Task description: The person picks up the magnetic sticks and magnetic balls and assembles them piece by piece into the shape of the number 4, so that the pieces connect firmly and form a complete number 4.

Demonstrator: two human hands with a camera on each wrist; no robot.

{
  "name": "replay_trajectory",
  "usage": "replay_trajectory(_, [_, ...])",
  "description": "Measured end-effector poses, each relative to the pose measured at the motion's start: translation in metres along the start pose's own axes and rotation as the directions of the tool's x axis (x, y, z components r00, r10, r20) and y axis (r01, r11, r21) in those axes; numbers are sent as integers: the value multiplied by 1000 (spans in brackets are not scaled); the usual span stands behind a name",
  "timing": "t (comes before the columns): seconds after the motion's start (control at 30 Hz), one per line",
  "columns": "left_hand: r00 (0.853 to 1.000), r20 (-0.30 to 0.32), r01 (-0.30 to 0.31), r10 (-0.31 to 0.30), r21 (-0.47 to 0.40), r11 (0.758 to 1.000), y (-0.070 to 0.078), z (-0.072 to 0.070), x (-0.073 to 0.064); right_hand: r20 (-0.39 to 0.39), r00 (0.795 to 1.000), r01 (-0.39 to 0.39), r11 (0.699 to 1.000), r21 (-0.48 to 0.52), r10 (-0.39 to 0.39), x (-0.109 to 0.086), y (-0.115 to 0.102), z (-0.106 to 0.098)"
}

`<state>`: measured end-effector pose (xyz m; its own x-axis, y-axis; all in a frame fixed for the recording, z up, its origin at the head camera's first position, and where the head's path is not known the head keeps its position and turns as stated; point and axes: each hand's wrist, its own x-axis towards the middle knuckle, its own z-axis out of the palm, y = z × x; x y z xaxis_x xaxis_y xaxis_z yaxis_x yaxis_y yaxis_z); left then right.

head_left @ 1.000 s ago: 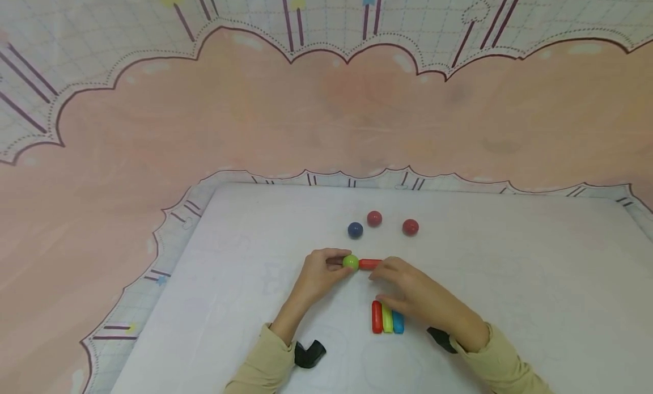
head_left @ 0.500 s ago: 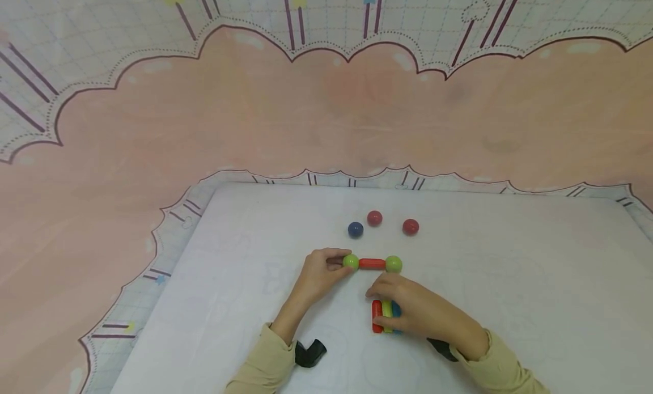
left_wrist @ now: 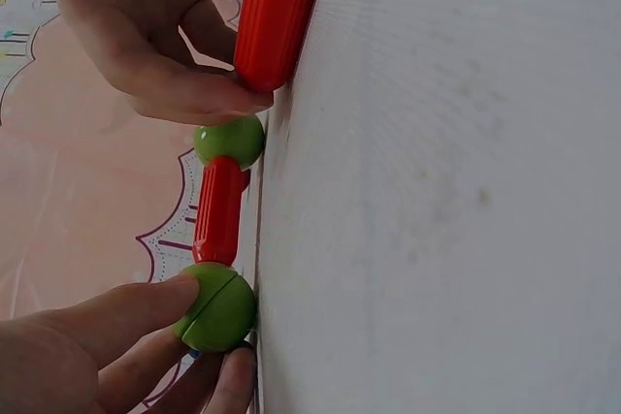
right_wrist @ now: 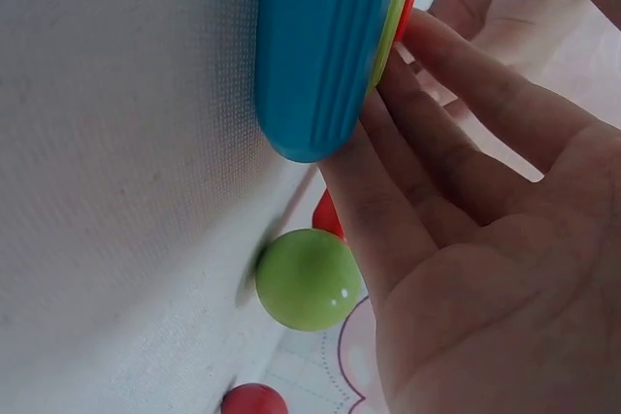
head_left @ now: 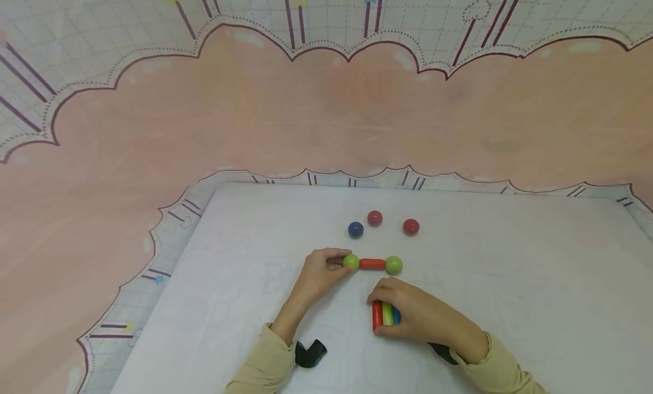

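My left hand (head_left: pixel 317 274) pinches a light green ball (head_left: pixel 351 262) between thumb and fingers. A red rod (head_left: pixel 372 264) joins that ball to a second green ball (head_left: pixel 394 265), making a short bar on the white table. Nearer me, my right hand (head_left: pixel 408 306) reaches over a side-by-side row of rods, with its fingers at the far end and its thumb at the near end of the outer red rod (head_left: pixel 377 316). Beside that rod lie a yellow-green rod (head_left: pixel 388 314) and a blue rod (right_wrist: pixel 320 46), which the hand partly covers in the head view.
Beyond the bar lie a blue ball (head_left: pixel 355 229), a red ball (head_left: pixel 374 217) and another red ball (head_left: pixel 411 227). A black strap piece (head_left: pixel 310 354) sits by the left sleeve. The white table (head_left: pixel 510 280) has a patterned cloth (head_left: pixel 306 116) behind it.
My right hand has drawn back from the bar's right end toward me, uncovering the second green ball, and its fingers have closed over the red rod in the row. My left hand has stayed put.
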<state>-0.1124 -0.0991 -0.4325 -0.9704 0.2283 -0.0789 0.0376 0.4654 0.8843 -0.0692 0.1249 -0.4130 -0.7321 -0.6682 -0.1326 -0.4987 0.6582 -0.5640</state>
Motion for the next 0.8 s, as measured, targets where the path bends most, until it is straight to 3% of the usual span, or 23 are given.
replay_trajectory(0.13, [1000, 1, -18, 18, 11, 1000, -1, 0, 0, 1, 1000, 12, 1000, 4, -12, -1, 1, 0])
replay_trajectory(0.37, [999, 14, 42, -41, -15, 999, 0, 0, 2, -28, 998, 50, 999, -1, -50, -1, 3, 3])
replay_trajectory(0.8, [999, 19, 42, -42, -20, 999, 2, -1, 2, -59, 995, 76, 997, -21, -78, 0, 2, 0])
